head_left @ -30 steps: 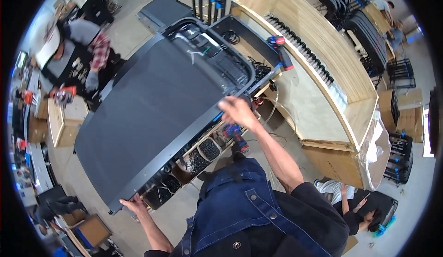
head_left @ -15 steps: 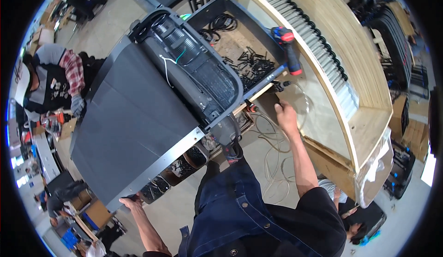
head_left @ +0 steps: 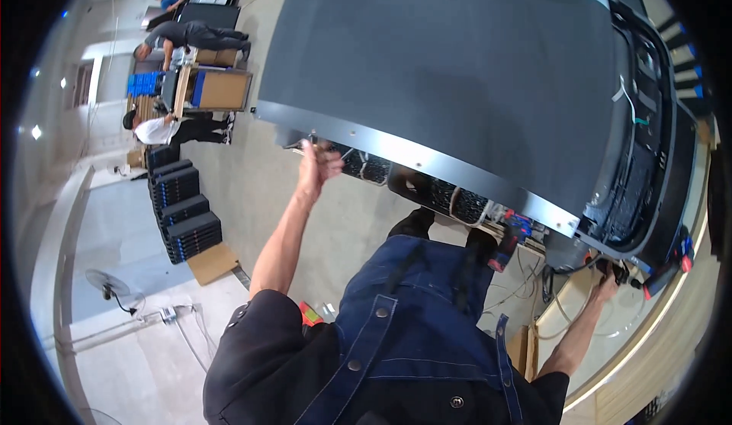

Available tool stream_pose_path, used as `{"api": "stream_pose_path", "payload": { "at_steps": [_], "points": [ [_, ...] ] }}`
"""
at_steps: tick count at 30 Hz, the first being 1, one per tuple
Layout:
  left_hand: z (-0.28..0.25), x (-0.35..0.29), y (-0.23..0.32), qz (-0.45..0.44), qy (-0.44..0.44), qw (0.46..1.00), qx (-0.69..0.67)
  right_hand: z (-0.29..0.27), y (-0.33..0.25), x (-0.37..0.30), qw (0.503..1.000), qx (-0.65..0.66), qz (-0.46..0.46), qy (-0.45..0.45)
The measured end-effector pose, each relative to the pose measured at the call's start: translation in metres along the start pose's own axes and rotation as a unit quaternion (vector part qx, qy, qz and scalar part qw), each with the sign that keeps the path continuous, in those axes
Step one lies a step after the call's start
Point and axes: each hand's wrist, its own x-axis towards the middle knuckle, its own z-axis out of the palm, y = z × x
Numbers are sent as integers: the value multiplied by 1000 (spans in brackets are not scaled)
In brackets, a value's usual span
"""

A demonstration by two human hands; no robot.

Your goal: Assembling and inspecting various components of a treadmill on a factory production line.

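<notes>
A treadmill deck with a dark grey belt [head_left: 442, 59] lies before me, its bare metal side rail [head_left: 396, 147] facing me. My left hand [head_left: 322, 164] is just below the rail near its left end, slightly blurred, fingers spread and holding nothing. Beside it, under the rail, are black trays of small dark screws [head_left: 374, 169]. At the far right, my right hand [head_left: 608, 284] closes around a black hand tool [head_left: 620, 274] near a clear hose; part of its fingers is hidden. The treadmill's dark plastic end frame [head_left: 648, 166], with a white and green wire, is above that hand.
A red and blue cordless driver [head_left: 511, 240] hangs beneath the rail. Another cordless driver [head_left: 675, 263] rests near the wooden crate edge [head_left: 656, 333] at right. Loose hoses trail on the floor. Two people stand at a bench [head_left: 221, 89], left of which are stacked black parts [head_left: 187, 211].
My view has swung left, so the treadmill appears farther right. The left hand has left the rail's corner and opened beneath it. The right hand has reached the black tool.
</notes>
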Motion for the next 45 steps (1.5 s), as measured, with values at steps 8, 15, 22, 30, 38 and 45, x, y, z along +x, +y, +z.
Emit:
{"api": "stream_pose_path", "payload": {
  "at_steps": [8,15,22,30,38,45],
  "points": [
    [-108,74,-132,-78,107,971,201,-47,-149,-219,993,23,-108,32],
    [-112,173,-129,38,152,914,375,-21,-227,-482,952,232,-152,131],
    [-139,211,-152,142,139,893,404,28,-258,-567,822,534,-118,-160],
    [-158,205,-137,238,26,830,503,146,-302,-646,830,401,-220,-320],
    [-98,49,-36,-49,-281,951,-119,269,-311,-675,796,333,-214,-458],
    [-11,-92,25,-66,-398,826,-394,319,-308,-690,758,382,-113,-516]
  ]
}}
